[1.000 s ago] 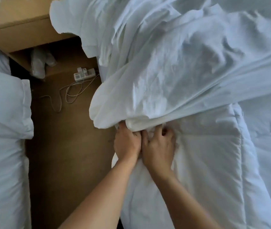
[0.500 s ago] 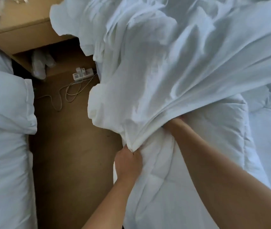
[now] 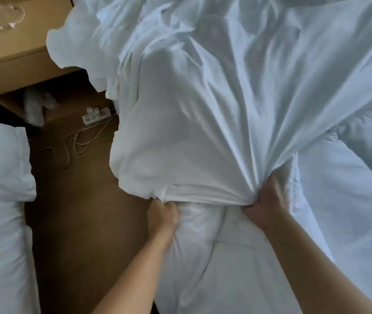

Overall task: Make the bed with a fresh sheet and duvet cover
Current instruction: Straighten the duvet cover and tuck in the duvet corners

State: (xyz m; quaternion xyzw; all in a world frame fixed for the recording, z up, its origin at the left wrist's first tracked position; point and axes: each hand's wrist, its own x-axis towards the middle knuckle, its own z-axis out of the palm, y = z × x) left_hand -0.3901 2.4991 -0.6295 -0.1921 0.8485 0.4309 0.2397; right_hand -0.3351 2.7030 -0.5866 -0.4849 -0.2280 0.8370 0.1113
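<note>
- Head view: the left hand [image 3: 162, 215] is clenched on the hem of the duvet cover [image 3: 203, 132] at the bed's edge, and the right hand [image 3: 262, 206] is bunched tight on the same hem further in, likely to hold the opening taut between them.
- The duvet [image 3: 237, 268] lies on the bed beneath, partly under the cover, apparently so the cover can be drawn down over it.
- A power strip [image 3: 95, 115] sits on the floor [image 3: 85, 211] beside the bed.
</note>
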